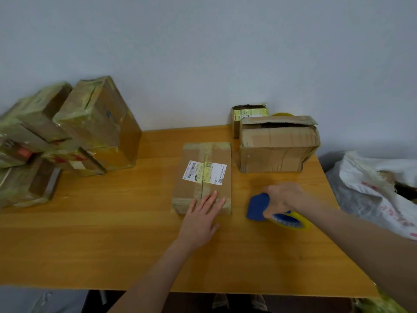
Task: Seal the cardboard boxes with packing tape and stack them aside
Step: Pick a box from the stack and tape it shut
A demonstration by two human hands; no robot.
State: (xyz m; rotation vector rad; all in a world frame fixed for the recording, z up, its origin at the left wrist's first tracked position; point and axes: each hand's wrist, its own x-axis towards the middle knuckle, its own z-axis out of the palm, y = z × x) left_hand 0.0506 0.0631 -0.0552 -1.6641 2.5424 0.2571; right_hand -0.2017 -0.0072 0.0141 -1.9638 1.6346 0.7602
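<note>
**Flat parcel under the left palm, dispenser ready in the right**

The flat cardboard box (pixel 187 195) lies in the middle of the worktop (pixel 112 233), long side running away from the person. It has a white shipping label (pixel 204 172) on top and bands of tape across its far and near ends and down its centre seam. It looks thin and light. The board should be stiff enough to lift by its two long edges, but it would probably slide on the smooth wood if pushed from one side. Pressing down on the lid is the safer way to steady it while tape is drawn over, and the glossy taped strips will give less grip than bare cardboard.

The left hand (pixel 202 219) lies flat on the near end of the box, its fingers (pixel 211 198) straight and slightly spread, pressing rather than gripping. Just to the right, apart from the box, the right hand (pixel 282 197) is curled round the handle of a blue tape dispenser (pixel 258 206) with its yellowish tape roll (pixel 291 220) low over the worktop.

A crumpled open-topped box (pixel 277 150) stands behind it, with a small labelled box (pixel 248 114) further back. A heap of taped boxes (pixel 74 136) sits at the far left, and a white bag (pixel 379 188) lies off the right edge.
</note>
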